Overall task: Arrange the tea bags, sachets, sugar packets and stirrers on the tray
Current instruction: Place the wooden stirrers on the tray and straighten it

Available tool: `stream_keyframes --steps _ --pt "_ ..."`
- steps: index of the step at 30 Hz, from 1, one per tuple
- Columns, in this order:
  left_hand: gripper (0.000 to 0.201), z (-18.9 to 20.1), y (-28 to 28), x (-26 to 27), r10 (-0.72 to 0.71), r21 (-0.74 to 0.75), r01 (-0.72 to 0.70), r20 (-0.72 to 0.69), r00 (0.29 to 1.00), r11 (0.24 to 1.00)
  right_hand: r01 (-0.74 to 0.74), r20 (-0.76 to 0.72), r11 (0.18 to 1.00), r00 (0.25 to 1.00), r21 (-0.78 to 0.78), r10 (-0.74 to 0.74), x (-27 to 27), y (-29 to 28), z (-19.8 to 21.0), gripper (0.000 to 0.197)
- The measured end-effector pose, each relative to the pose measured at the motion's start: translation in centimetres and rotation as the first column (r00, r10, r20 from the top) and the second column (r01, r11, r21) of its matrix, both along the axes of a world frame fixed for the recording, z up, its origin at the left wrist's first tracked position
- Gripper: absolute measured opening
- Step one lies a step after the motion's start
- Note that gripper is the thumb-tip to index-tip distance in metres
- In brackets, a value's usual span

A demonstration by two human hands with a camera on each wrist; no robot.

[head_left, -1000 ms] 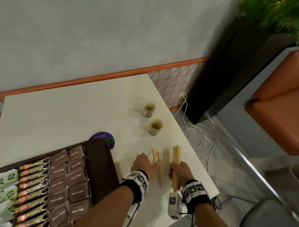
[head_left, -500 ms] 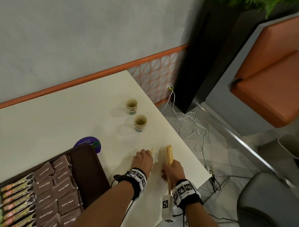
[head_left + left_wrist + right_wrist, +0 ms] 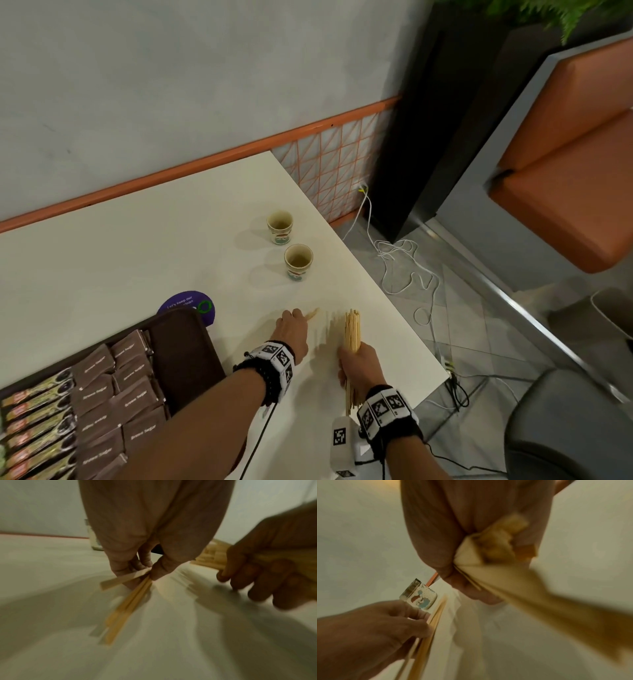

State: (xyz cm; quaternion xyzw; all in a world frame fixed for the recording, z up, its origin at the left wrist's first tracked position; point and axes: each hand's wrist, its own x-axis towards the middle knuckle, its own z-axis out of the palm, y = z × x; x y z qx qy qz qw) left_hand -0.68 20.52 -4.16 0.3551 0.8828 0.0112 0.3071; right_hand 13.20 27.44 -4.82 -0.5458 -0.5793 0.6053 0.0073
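Note:
My right hand (image 3: 356, 366) grips a thick bundle of wooden stirrers (image 3: 352, 334) near the table's right edge; the same bundle (image 3: 496, 545) fills the right wrist view. To its left, my left hand (image 3: 293, 329) pinches a few loose stirrers (image 3: 126, 601) between thumb and fingers, their far ends resting on the table; one tip (image 3: 312, 312) pokes out past the fingers. The dark brown tray (image 3: 178, 356) lies at the lower left, holding rows of brown sugar packets (image 3: 113, 394) and sachets (image 3: 37, 421), with a bare strip along its right side.
Two small paper cups (image 3: 280, 226) (image 3: 298, 262) stand on the white table (image 3: 120, 260) beyond my hands. A purple round sticker (image 3: 186, 303) peeks out behind the tray. The table's right edge drops to a floor with white cables (image 3: 407, 270). An orange bench (image 3: 568, 185) stands right.
My left hand has gathered the loose stirrers that lay spread on the table and now pinches them. The head view swung right, so less of the tray shows. The right hand keeps its bundle.

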Motion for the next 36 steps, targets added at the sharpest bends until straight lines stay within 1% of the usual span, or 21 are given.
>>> stream_keyframes --steps 3,5,6,7,9,11,13,14,17,19,22,24,25,27,29,30,31,32,33,34,36 --pt "0.026 0.8 -0.1 -1.7 0.118 0.053 -0.131 0.204 0.972 0.99 0.059 -0.078 0.99 0.995 -0.131 -0.07 -1.0 -0.5 0.3 0.011" --pt "0.011 1.1 -0.5 -2.7 0.173 0.105 -0.222 0.351 0.92 0.969 0.101 -0.141 0.967 0.981 -0.234 -0.137 -1.8 -0.7 0.6 0.015" --pt "0.013 1.1 -0.7 -3.1 0.188 0.138 -0.268 0.422 0.887 0.954 0.119 -0.173 0.953 0.97 -0.279 -0.171 -2.3 -0.8 0.8 0.018" --pt "0.021 1.3 -0.9 -3.2 0.199 0.163 -0.311 0.483 0.853 0.936 0.131 -0.198 0.94 0.959 -0.315 -0.2 -2.7 -0.9 1.0 0.021" --pt "0.032 1.9 -1.3 -3.2 0.2 0.193 -0.362 0.561 0.803 0.912 0.132 -0.226 0.919 0.947 -0.37 -0.227 -3.7 -1.1 1.3 0.025" --pt "0.022 2.5 -1.5 -2.9 0.178 0.196 -0.36 0.602 0.778 0.912 0.115 -0.213 0.91 0.953 -0.399 -0.214 -4.5 -1.4 1.5 0.031" --pt "0.011 2.9 -1.7 -2.7 0.196 0.189 -0.382 0.611 0.767 0.905 0.106 -0.199 0.9 0.958 -0.423 -0.206 -5.1 -1.7 1.5 0.036" --pt "0.013 3.1 -1.9 -2.6 0.226 0.184 -0.411 0.607 0.762 0.893 0.101 -0.204 0.889 0.956 -0.446 -0.211 -5.3 -1.9 1.5 0.035" --pt "0.029 3.8 -2.5 -2.7 0.345 0.158 -0.535 0.608 0.715 0.83 0.06 -0.262 0.858 0.939 -0.51 -0.221 -5.8 -2.2 1.6 0.026" --pt "0.032 4.5 -2.9 -2.9 0.405 0.156 -0.606 0.613 0.679 0.78 0.033 -0.271 0.853 0.941 -0.52 -0.202 -6.2 -2.3 1.8 0.027" --pt "0.031 5.2 -3.6 -3.4 0.445 0.166 -0.699 0.664 0.601 0.696 0.006 -0.274 0.857 0.947 -0.516 -0.171 -7.0 -2.1 1.9 0.034" --pt "0.03 5.8 -4.4 -3.7 0.424 0.165 -0.749 0.737 0.526 0.642 -0.006 -0.283 0.85 0.944 -0.526 -0.168 -7.3 -2.0 2.3 0.032" --pt "0.028 6.0 -4.9 -3.8 0.408 0.17 -0.765 0.764 0.501 0.622 -0.011 -0.279 0.845 0.946 -0.534 -0.164 -7.4 -1.9 2.4 0.03" --pt "0.022 6.3 -5.8 -3.8 0.403 0.199 -0.787 0.771 0.494 0.584 0.01 -0.261 0.842 0.948 -0.54 -0.179 -7.6 -1.8 2.7 0.027" --pt "0.02 6.4 -6.8 -3.7 0.44 0.216 -0.816 0.753 0.488 0.536 0.062 -0.295 0.835 0.919 -0.547 -0.261 -7.9 -1.8 3.1 0.022" --pt "0.021 6.4 -7.3 -3.5 0.45 0.198 -0.84 0.77 0.452 0.505 0.085 -0.336 0.816 0.883 -0.572 -0.327 -8.0 -2.0 3.5 0.018" --pt "0.023 6.4 -7.8 -3.4 0.454 0.161 -0.867 0.799 0.396 0.472 0.094 -0.387 0.798 0.836 -0.596 -0.388 -8.3 -2.2 4.2 0.016" --pt "0.026 6.4 -8.3 -3.2 0.454 0.104 -0.896 0.833 0.316 0.432 0.095 -0.44 0.798 0.792 -0.595 -0.423 -8.5 -2.4 5.0 0.014" --pt "0.029 6.4 -8.8 -3.0 0.448 0.029 -0.923 0.868 0.214 0.384 0.09 -0.494 0.82 0.759 -0.565 -0.424 -8.7 -2.7 6.2 0.014" --pt "0.033 6.3 -9.2 -2.8 0.421 -0.061 -0.944 0.903 0.086 0.325 0.081 -0.55 0.86 0.737 -0.504 -0.392 -8.9 -3.0 7.5 0.013" --pt "0.039 6.3 -9.8 -2.1 0.285 -0.259 -0.939 0.939 -0.19 0.226 0.071 -0.646 0.956 0.723 -0.285 -0.247 -9.4 -4.1 10.6 0.01"
